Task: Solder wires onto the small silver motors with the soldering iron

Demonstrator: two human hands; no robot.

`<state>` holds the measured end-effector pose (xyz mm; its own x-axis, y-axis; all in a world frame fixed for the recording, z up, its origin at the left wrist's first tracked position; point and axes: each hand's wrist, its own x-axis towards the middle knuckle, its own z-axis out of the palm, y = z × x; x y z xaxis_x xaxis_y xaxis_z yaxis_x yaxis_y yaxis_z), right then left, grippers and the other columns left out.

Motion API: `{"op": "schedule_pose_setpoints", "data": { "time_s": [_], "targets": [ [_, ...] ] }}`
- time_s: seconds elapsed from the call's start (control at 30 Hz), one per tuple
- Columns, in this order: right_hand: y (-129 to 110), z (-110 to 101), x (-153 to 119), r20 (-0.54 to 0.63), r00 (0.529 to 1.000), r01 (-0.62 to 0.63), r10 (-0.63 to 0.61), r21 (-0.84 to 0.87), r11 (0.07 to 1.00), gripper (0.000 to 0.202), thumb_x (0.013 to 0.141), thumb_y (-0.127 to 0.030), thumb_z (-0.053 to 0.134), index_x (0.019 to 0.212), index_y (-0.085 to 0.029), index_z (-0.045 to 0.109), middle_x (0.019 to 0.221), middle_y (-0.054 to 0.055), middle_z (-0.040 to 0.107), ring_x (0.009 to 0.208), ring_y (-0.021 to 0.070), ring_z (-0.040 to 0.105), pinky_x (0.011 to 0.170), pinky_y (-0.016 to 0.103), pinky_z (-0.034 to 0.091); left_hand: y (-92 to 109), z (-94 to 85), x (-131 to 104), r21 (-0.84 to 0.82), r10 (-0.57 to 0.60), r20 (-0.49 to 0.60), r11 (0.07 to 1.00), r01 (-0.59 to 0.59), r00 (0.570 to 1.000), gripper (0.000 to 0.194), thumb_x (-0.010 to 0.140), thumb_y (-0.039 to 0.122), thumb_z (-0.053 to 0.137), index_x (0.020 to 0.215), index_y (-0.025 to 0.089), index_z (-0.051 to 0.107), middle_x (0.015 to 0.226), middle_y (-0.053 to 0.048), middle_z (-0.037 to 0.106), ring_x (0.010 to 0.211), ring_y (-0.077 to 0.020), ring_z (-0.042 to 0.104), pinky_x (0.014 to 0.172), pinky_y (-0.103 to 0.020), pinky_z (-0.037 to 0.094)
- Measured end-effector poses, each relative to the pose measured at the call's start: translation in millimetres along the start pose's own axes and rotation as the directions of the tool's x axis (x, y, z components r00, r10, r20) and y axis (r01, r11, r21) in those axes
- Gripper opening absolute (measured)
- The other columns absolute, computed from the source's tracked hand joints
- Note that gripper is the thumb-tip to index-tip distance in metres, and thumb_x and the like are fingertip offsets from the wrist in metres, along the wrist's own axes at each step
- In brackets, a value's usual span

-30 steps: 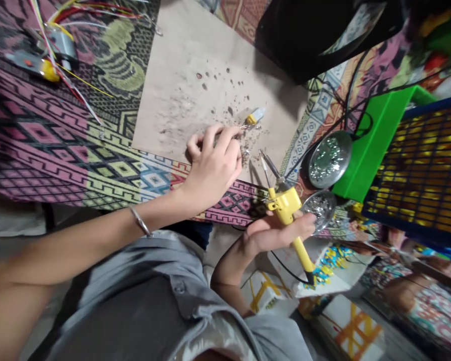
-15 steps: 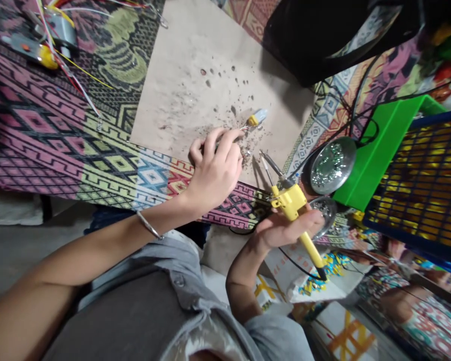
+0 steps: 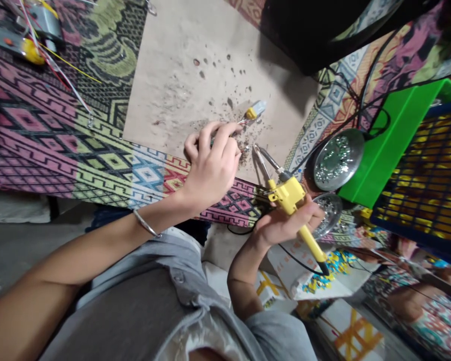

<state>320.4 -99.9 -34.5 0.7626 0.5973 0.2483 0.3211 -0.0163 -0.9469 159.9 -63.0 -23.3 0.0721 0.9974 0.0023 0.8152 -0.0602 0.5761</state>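
The left hand (image 3: 214, 168) is palm down at the near edge of a flat brown board (image 3: 173, 55), its fingers curled over something small and mostly hidden; how firmly it grips, I cannot tell. Just beyond its fingertips, far and to the right, lies a small grey motor with a yellow end cap (image 3: 256, 109). The motor's long axis slants, yellow end near and left, grey end far and right, and thin wires run from the yellow end toward the left hand's fingertips.

The right hand (image 3: 283, 223) is wrapped around a yellow plastic soldering gun with two thin metal prongs (image 3: 292, 195). The gun slants the other way, handle near and right, prongs pointing far and left. The prong tips are on the near side of the motor and right of the left hand's fingers, close to both but apart. Of the two hands, the left is nearer the motor.
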Motion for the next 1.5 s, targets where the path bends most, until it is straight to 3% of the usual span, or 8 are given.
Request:
{"op": "schedule_pose_setpoints", "data": {
  "time_s": [0.1,0.27,0.5,0.73,1.03,1.23,1.5],
  "targets": [
    [0,0,0,0.002,1.000,0.025,-0.025,-0.004,1.000,0.028,0.094,-0.048,0.062,0.082,-0.026,0.048,0.080,-0.005,0.045,0.074,0.0115,0.053,0.075,0.030,0.053,0,0.2,0,0.036,0.000,0.023,0.999,0.000,1.000,0.024,0.099,0.018,0.054,0.118,0.026,0.067,0.156,-0.010,0.060,0.144,-0.0421,0.051,0.107,-0.067,0.040],
    [-2,0,-1,0.016,1.000,0.015,-0.014,-0.022,1.000,0.035,0.093,-0.053,0.062,0.078,-0.027,0.043,0.076,-0.004,0.041,0.065,0.0115,0.048,0.055,0.027,0.043,0,2.8,0,-0.022,0.009,-0.051,1.000,-0.010,0.999,0.019,0.099,0.018,0.053,0.111,0.026,0.066,0.152,-0.011,0.063,0.142,-0.0414,0.053,0.106,-0.069,0.041],
    [0,1,1,-0.029,1.000,0.007,-0.009,-0.068,0.998,0.032,0.093,-0.056,0.056,0.083,-0.027,0.045,0.082,-0.003,0.047,0.074,0.0134,0.053,0.072,0.033,0.054,2,3.7,1,-0.021,-0.009,-0.035,1.000,0.008,0.999,0.022,0.100,0.016,0.052,0.112,0.027,0.066,0.153,-0.011,0.062,0.142,-0.0409,0.053,0.107,-0.068,0.042],
    [-2,1,0,-0.014,1.000,0.024,-0.026,-0.112,0.993,0.035,0.093,-0.054,0.056,0.079,-0.027,0.038,0.076,-0.004,0.035,0.065,0.0133,0.044,0.058,0.031,0.043,2,6.4,0,-0.088,0.013,-0.093,0.996,-0.021,0.996,0.026,0.097,0.015,0.056,0.118,0.027,0.066,0.152,-0.013,0.063,0.141,-0.0435,0.053,0.108,-0.071,0.040],
    [8,-5,4,0.013,0.996,0.085,-0.085,-0.037,0.996,0.027,0.097,-0.048,0.054,0.083,-0.026,0.050,0.080,-0.003,0.041,0.072,0.0134,0.047,0.072,0.032,0.046,5,5.8,4,-0.058,-0.037,-0.043,0.998,0.035,0.998,0.025,0.095,0.011,0.056,0.112,0.026,0.068,0.153,-0.011,0.063,0.143,-0.0441,0.054,0.107,-0.068,0.043],
    [15,-8,5,0.041,0.989,0.145,-0.145,-0.006,0.989,0.025,0.098,-0.045,0.054,0.083,-0.025,0.049,0.079,-0.003,0.040,0.070,0.0129,0.047,0.069,0.031,0.043,7,3.0,7,-0.077,-0.085,0.007,0.993,0.086,0.996,0.023,0.091,0.013,0.062,0.107,0.027,0.070,0.155,-0.008,0.062,0.145,-0.0454,0.051,0.108,-0.071,0.040],
    [19,-9,5,0.080,0.977,0.198,-0.195,-0.027,0.980,0.024,0.100,-0.043,0.051,0.084,-0.026,0.045,0.078,-0.004,0.039,0.068,0.0133,0.045,0.068,0.031,0.042,4,4.4,5,-0.102,-0.056,-0.063,0.994,0.050,0.996,0.024,0.091,0.017,0.063,0.112,0.028,0.069,0.150,-0.008,0.065,0.141,-0.0460,0.054,0.105,-0.071,0.040]
  ]
}}
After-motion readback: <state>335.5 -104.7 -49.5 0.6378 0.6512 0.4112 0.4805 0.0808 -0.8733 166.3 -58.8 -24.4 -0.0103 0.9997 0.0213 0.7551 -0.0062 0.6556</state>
